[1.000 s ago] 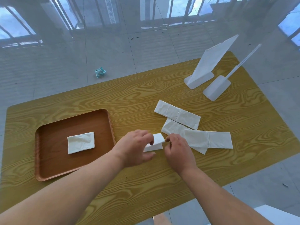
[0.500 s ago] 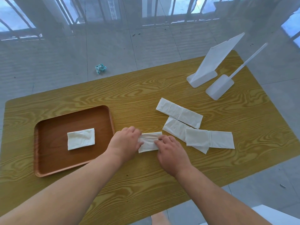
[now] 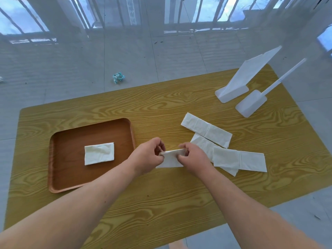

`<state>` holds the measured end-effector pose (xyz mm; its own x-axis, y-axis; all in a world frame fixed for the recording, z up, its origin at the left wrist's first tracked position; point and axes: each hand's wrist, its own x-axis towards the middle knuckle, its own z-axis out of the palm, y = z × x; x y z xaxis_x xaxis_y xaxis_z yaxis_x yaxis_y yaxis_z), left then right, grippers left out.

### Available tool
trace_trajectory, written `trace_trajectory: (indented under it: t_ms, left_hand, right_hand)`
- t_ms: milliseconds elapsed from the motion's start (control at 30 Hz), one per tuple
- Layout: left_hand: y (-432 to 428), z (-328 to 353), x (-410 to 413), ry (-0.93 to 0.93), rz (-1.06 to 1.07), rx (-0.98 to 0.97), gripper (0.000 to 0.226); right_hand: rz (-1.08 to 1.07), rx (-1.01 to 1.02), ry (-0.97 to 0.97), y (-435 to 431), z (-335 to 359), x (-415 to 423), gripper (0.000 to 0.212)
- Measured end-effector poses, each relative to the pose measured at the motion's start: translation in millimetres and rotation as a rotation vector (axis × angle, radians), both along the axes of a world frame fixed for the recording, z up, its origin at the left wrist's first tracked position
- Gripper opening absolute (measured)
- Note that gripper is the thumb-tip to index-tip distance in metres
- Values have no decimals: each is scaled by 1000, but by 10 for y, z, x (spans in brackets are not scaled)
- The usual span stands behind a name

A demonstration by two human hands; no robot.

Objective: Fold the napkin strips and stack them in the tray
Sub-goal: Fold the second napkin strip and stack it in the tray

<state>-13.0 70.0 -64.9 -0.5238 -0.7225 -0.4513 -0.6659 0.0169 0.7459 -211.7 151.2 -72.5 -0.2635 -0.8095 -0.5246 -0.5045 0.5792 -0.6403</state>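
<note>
A folded white napkin strip (image 3: pixel 169 159) is held between both hands just above the wooden table, right of the tray. My left hand (image 3: pixel 148 157) pinches its left end and my right hand (image 3: pixel 195 157) pinches its right end; its upper edge is lifted. The brown tray (image 3: pixel 71 180) lies at the left with one folded napkin (image 3: pixel 99 153) flat in its middle. Three unfolded napkin strips lie to the right: one farther back (image 3: pixel 206 129), one partly covered (image 3: pixel 203 143), and one on top near my right hand (image 3: pixel 239 159).
Two white plastic stands (image 3: pixel 233 90) (image 3: pixel 251 105) sit at the table's far right corner. A crumpled blue-green wrapper (image 3: pixel 118 77) lies on the tiled floor beyond the table. The table's (image 3: pixel 161 203) near edge runs under my forearms.
The strip was pressed flat on the table by both hands half a second ago; now both hands have pinched its ends and raised it. The view has shifted slightly.
</note>
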Motion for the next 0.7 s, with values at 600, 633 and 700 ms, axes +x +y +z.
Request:
trace_trajectory:
  t_ms: [600, 633, 700]
  left_hand:
    - [-418, -49, 1942, -168, 644, 60, 28]
    - [-436, -70, 2006, -185, 649, 53, 28]
    - [-476, -121, 2123, -214, 655, 37, 29]
  right_hand:
    - [33, 95, -244, -884, 88, 1654, 20]
    - [66, 92, -202, -938, 85, 1722, 20]
    - [150, 77, -102, -1041, 71, 1845, 21]
